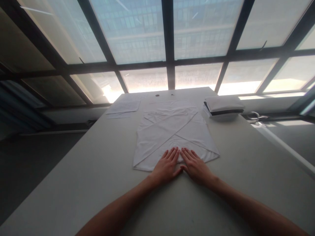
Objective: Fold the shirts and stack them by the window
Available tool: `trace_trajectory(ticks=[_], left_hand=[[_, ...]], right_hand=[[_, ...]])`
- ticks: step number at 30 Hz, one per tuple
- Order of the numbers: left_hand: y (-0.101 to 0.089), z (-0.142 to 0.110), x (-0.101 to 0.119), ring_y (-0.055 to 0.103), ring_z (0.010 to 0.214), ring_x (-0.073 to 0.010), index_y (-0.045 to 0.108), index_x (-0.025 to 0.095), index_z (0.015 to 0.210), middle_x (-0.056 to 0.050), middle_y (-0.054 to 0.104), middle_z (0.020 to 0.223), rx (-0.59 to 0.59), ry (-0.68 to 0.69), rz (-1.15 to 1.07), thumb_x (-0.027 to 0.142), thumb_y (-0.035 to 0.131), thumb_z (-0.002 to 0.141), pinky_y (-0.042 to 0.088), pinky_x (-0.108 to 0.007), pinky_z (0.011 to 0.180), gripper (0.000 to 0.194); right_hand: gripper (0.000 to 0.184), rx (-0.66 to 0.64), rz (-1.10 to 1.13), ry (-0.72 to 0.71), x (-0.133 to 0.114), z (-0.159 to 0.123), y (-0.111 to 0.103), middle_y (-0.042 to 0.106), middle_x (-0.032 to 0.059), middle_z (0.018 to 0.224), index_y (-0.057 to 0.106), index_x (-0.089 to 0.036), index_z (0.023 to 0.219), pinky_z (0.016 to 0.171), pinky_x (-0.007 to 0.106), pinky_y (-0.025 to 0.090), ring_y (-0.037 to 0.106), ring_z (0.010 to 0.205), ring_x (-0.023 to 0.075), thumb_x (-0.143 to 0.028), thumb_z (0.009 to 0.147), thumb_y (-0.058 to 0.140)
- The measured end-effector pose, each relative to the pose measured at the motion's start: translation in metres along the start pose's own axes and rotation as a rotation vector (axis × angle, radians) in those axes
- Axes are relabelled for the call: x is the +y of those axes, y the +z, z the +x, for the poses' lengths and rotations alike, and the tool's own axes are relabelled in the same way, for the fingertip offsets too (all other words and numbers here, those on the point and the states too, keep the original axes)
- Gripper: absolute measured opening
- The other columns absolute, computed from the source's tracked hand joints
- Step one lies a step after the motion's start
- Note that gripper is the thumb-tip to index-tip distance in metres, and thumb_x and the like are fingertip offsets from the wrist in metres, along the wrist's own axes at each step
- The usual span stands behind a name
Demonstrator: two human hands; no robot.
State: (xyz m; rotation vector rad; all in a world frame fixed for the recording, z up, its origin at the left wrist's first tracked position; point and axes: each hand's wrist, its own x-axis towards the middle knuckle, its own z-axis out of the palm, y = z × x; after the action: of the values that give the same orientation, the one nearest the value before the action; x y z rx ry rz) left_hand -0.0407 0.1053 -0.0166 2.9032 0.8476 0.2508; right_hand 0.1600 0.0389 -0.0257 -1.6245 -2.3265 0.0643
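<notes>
A white garment [169, 126], by its look a folded shirt, lies flat on the table with crossing diagonal folds and some wrinkles. My left hand [167, 165] rests palm down on its near edge, fingers stretched out and pointing away from me. Beside it, my right hand [195, 165] lies flat on the same edge in a mirrored pose. The two thumbs meet or nearly meet in front of the cloth. Neither hand grips anything; the palms are hidden from above.
The white table [98, 170] stretches toward large dark-framed windows. White sheets [124, 107] lie at the far left. A stack of folded white and black cloth [223, 105] sits at the right edge. Two small round holes [157, 95] are near the far end.
</notes>
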Motion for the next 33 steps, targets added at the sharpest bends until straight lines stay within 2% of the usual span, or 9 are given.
trace_trajectory(ticks=[5, 10, 15, 22, 25, 28, 30, 33], left_hand=[[0.003, -0.002, -0.004, 0.014, 0.153, -0.0273, 0.016, 0.013, 0.160, -0.014, 0.018, 0.165, -0.026, -0.025, 0.023, 0.064, 0.035, 0.098, 0.019, -0.047, 0.123, 0.082], [0.002, -0.005, -0.007, 0.019, 0.152, -0.0263, 0.020, 0.014, 0.159, -0.014, 0.024, 0.163, -0.011, -0.097, 0.032, 0.063, 0.032, 0.099, 0.020, -0.046, 0.122, 0.079], [0.003, -0.005, -0.009, 0.018, 0.152, -0.0267, 0.022, 0.013, 0.158, -0.015, 0.025, 0.163, -0.020, -0.109, 0.034, 0.062, 0.033, 0.099, 0.020, -0.047, 0.122, 0.078], [0.001, -0.004, -0.008, 0.018, 0.152, -0.0267, 0.026, 0.011, 0.157, -0.015, 0.024, 0.163, -0.027, -0.112, 0.030, 0.061, 0.033, 0.099, 0.020, -0.046, 0.123, 0.077], [-0.002, -0.004, -0.007, 0.021, 0.152, -0.0268, 0.028, 0.013, 0.156, -0.014, 0.027, 0.163, -0.021, -0.115, 0.027, 0.057, 0.037, 0.100, 0.022, -0.046, 0.122, 0.073], [-0.005, -0.003, -0.006, 0.023, 0.151, -0.0265, 0.028, 0.017, 0.157, -0.012, 0.028, 0.162, 0.001, -0.096, 0.021, 0.053, 0.038, 0.101, 0.024, -0.047, 0.122, 0.067], [-0.007, -0.003, -0.006, 0.022, 0.151, -0.0262, 0.027, 0.021, 0.158, -0.010, 0.027, 0.163, -0.003, -0.048, 0.009, 0.053, 0.037, 0.102, 0.025, -0.047, 0.121, 0.066], [-0.010, -0.003, -0.005, 0.021, 0.152, -0.0261, 0.027, 0.024, 0.158, -0.009, 0.025, 0.164, -0.037, 0.018, -0.010, 0.055, 0.036, 0.102, 0.024, -0.047, 0.122, 0.064]], right_hand=[[0.061, -0.006, -0.048, 0.117, 0.006, -0.001, 0.000, 0.035, 0.0193, 0.157, 0.043, -0.006, 0.150, 0.120, 0.049, 0.027, 0.028, 0.148, 0.0298, -0.045, 0.102, 0.041], [0.064, 0.027, -0.064, 0.203, 0.012, -0.003, 0.002, 0.038, 0.0230, 0.155, 0.045, -0.003, 0.148, 0.120, 0.050, 0.026, 0.030, 0.147, 0.0308, -0.047, 0.103, 0.035], [0.062, 0.048, -0.028, 0.230, 0.013, -0.001, 0.000, 0.042, 0.0236, 0.152, 0.047, -0.004, 0.146, 0.118, 0.051, 0.029, 0.034, 0.146, 0.0307, -0.046, 0.104, 0.032], [0.054, 0.073, 0.010, 0.238, 0.019, 0.002, -0.005, 0.049, 0.0198, 0.148, 0.055, -0.007, 0.140, 0.116, 0.049, 0.033, 0.041, 0.142, 0.0297, -0.041, 0.105, 0.034], [0.049, 0.107, 0.053, 0.172, 0.019, 0.001, -0.007, 0.045, 0.0192, 0.152, 0.055, -0.009, 0.140, 0.117, 0.050, 0.032, 0.036, 0.145, 0.0286, -0.037, 0.104, 0.037], [0.044, 0.119, 0.115, 0.027, 0.015, 0.001, -0.011, 0.043, 0.0157, 0.155, 0.056, -0.013, 0.140, 0.119, 0.049, 0.031, 0.031, 0.147, 0.0261, -0.029, 0.102, 0.040], [0.039, 0.122, 0.152, -0.037, 0.011, 0.002, -0.014, 0.049, 0.0123, 0.151, 0.060, -0.017, 0.134, 0.118, 0.047, 0.032, 0.034, 0.146, 0.0245, -0.025, 0.101, 0.042], [0.030, 0.151, 0.186, -0.024, 0.009, 0.002, -0.018, 0.061, 0.0103, 0.136, 0.068, -0.019, 0.119, 0.114, 0.042, 0.038, 0.046, 0.136, 0.0236, -0.020, 0.099, 0.045]])
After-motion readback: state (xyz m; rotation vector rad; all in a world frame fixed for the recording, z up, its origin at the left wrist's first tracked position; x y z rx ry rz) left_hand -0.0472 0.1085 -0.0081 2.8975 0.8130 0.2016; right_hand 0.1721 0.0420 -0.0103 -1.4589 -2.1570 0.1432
